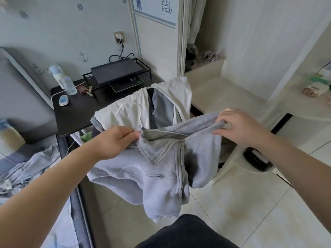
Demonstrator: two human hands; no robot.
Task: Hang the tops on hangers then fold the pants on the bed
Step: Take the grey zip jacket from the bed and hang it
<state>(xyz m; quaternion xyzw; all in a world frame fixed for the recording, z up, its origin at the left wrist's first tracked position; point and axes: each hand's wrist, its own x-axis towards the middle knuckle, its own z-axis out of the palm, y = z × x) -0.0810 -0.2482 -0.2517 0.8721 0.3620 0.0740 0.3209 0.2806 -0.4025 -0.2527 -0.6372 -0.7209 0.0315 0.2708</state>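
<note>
She is working on the hanging step: left hand [116, 140] and right hand [238, 126] are each gripping the hoodie [161, 169] at its neck, in front of the tabletop [77, 111]. The neck is running side to side, the zip hanging downward. Next, I'd guess, the hanger [129, 104] needs seating in the shoulders

Pale wallpaper [59, 29] printed with anchors fills the upper left of the frame, with a wall socket [119, 37] on it above a black desk [75, 113]. Cream floor tiles [250, 203] spread across the lower right, and an open wardrobe [204, 69] stands at upper centre.
</note>
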